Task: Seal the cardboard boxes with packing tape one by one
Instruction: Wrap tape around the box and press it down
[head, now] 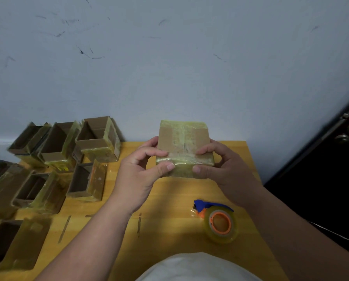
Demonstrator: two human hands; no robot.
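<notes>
Our white shirt (196,266) fills the bottom edge; above the yellow wooden surface (169,199) we hold a tape-wrapped brown cardboard box (182,147), left hand (141,171) and right hand (222,169) fingers (205,151) pinching its near edge, thumbs beneath.

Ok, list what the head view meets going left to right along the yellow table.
Cluster of open tape-wrapped cardboard boxes → left hand → closed tape-covered cardboard box, gripped by both hands → right hand. The clear packing tape roll with orange core and blue dispenser lies nearer, below the right hand.
</notes>
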